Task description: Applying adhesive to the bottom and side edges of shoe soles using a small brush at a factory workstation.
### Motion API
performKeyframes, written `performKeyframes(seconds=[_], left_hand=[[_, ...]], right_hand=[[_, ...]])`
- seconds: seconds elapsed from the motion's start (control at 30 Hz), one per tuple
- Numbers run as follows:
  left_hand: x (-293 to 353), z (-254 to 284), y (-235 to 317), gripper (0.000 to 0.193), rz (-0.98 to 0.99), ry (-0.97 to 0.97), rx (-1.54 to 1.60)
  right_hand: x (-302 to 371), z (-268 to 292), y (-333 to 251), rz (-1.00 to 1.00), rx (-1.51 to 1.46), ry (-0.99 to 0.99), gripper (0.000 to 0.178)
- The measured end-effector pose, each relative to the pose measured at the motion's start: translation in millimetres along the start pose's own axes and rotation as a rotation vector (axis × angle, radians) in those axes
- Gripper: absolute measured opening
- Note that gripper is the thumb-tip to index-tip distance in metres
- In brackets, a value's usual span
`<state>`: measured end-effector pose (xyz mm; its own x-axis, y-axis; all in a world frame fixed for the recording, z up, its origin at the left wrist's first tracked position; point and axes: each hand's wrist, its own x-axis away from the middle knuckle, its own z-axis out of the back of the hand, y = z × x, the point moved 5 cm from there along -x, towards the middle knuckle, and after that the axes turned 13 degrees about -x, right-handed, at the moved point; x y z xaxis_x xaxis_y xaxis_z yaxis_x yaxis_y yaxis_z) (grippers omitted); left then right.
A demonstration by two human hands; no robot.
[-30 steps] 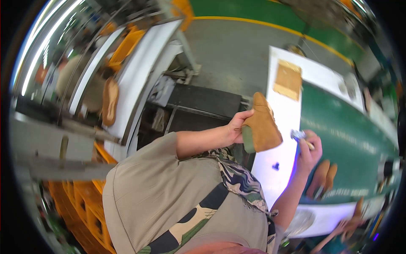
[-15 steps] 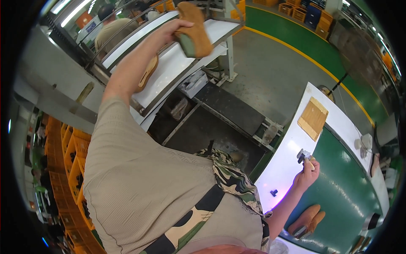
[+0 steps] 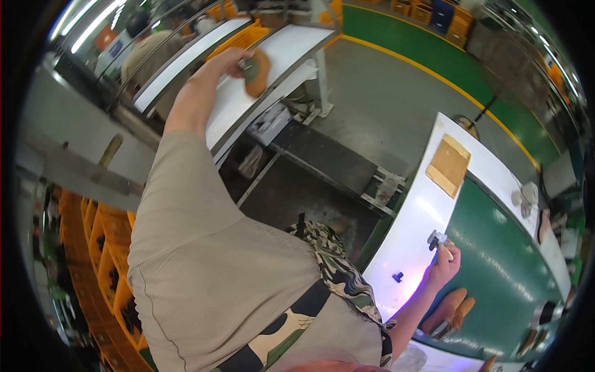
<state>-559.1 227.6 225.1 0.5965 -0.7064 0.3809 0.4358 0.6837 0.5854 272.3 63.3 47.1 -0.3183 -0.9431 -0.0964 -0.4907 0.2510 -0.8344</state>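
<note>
At the upper left, my left hand (image 3: 233,62) grips a tan shoe (image 3: 261,75) with a grey-green area on it. It is held over a white shelf (image 3: 291,49); I cannot tell whether the shoe touches it. My right hand (image 3: 444,265) is closed round the short handle of a small tool with a grey and dark head (image 3: 436,239), at the edge between the white table strip (image 3: 406,239) and the green surface (image 3: 496,266). On the green surface near my right forearm lies a pair of brown shoes (image 3: 447,310).
A small dark part (image 3: 398,277) lies on the white strip, with a tan rectangular board (image 3: 449,165) farther along it. Dark low platforms (image 3: 325,158) stand between shelf and table. Orange crates (image 3: 111,248) are stacked at left. Another person (image 3: 152,56) is beyond the shelf.
My left hand has come down and left with the tan shoe, which has turned. Another tan shoe on the shelf no longer shows. My right hand still holds the tool in nearly the same place.
</note>
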Motion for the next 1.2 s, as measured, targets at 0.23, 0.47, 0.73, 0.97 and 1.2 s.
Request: performKeyframes(seconds=[0.23,0.47,0.73,0.97,1.2], left_hand=[[49,95,-113,0.065,0.108,0.366,-0.695],[106,59,-143,0.082,0.107,0.543,-1.086],[106,59,-114,0.089,-0.081,0.396,-0.885],[113,55,-100,0.091,-0.183,0.465,-0.729],[126,38,-89,0.061,0.083,0.245,-1.085]], right_hand=[[2,11,5,-0.043,-0.086,-0.012,0.015],[3,-4,-7,-0.038,-0.106,-0.084,0.015],[16,-56,-1,-0.023,-0.177,-0.201,0.017],[25,-53,-10,-0.036,-0.213,-0.208,0.018],[25,-30,-12,-0.006,-0.183,-0.168,0.019]])
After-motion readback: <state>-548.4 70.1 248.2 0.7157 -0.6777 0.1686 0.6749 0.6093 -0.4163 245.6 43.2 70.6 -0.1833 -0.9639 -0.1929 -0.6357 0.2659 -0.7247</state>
